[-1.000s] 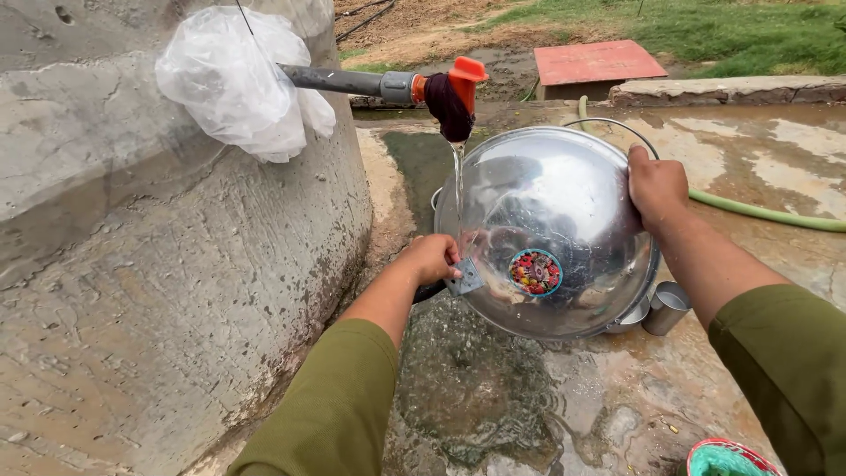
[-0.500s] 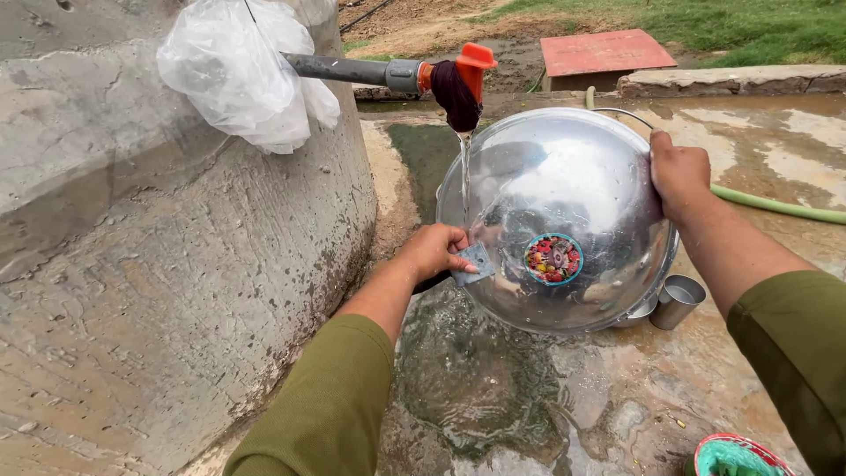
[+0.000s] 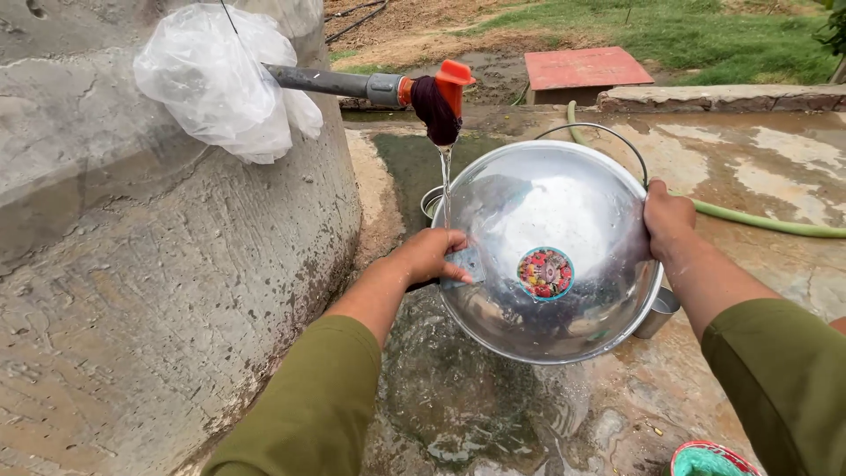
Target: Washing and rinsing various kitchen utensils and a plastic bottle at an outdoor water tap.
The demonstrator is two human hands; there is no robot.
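Two hands are at work on one large round shiny steel bowl (image 3: 551, 251), tilted with its inside toward the viewer under a thin stream of water. The left hand (image 3: 432, 256) is curled against the bowl's left rim, fingers closed on what looks like a small pale scrubbing pad pressed to the metal; what the pad is made of cannot be told. The right hand (image 3: 667, 220) grips the right rim, fingers wrapped over the edge next to the thin wire bail handle (image 3: 599, 137) that arches above the bowl. A round multicoloured sticker (image 3: 545, 272) sits near the centre of the bowl's inside.

Water falls from an orange-handled tap wrapped in dark cloth (image 3: 438, 101) on a grey pipe (image 3: 330, 82) that leaves the rough concrete tank wall (image 3: 159, 291) at left, past a bunched clear plastic bag (image 3: 220, 79). The stream lands near the left hand.

To rinse well, as judged from this position:
- Keep the right-hand grip firm; wet steel is likely slippery.
- Hold the bowl tilted so water runs off the near lower edge onto the wet stone floor (image 3: 493, 414).
- Rotate the rim through the stream rather than moving the pad far.

A small steel cup (image 3: 656, 313) stands just behind the bowl's lower right edge, and a green hose (image 3: 767, 220) lies far right.
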